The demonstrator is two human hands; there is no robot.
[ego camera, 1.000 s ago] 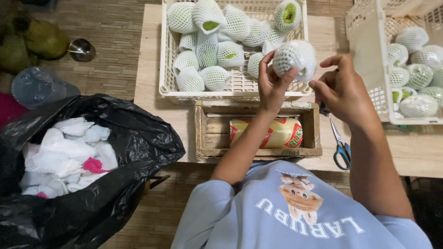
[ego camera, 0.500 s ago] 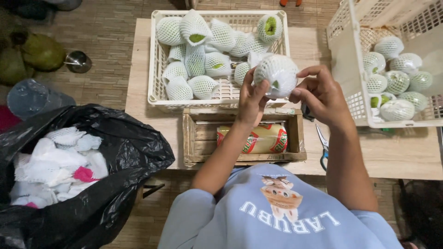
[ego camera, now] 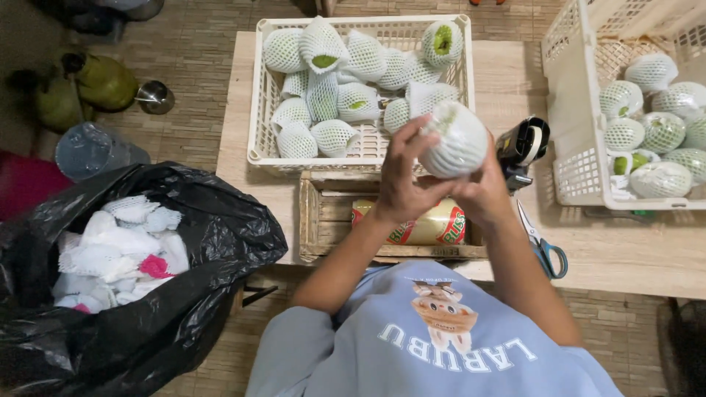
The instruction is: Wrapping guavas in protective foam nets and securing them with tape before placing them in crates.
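Setting: low wooden table [ego camera: 243,158] on a slatted floor, seen from above; the small wooden crate [ego camera: 323,220] at the table's near edge is the reference point.
Far left of crate: black rubbish bag [ego camera: 184,294], open, part filled with loose white foam nets [ego camera: 110,246].
Behind crate: cream plastic basket [ego camera: 257,132] of green fruit in white foam nets.
Inside crate: yellow roll of wrap [ego camera: 434,228], lying flat.
Above crate: netted fruit [ego camera: 456,140], round, held in the air in both hands, clear of the table.
Left hand [ego camera: 404,187]: fingers curled up the fruit's left side, thumb underneath, firm hold.
Right hand [ego camera: 485,187]: cupped under and behind the fruit, fingers closed on the net; fingertips hidden.
Right of crate: black tape dispenser [ego camera: 522,143], then blue-handled scissors [ego camera: 544,246] lying on the table.
Far right of crate: second cream basket [ego camera: 581,147] of netted fruit.
Handling note (judgement): keep one palm beneath as a cradle, work the net with fingertips only, turn the fruit and avoid squeezing; foam tears if pulled at one spot.
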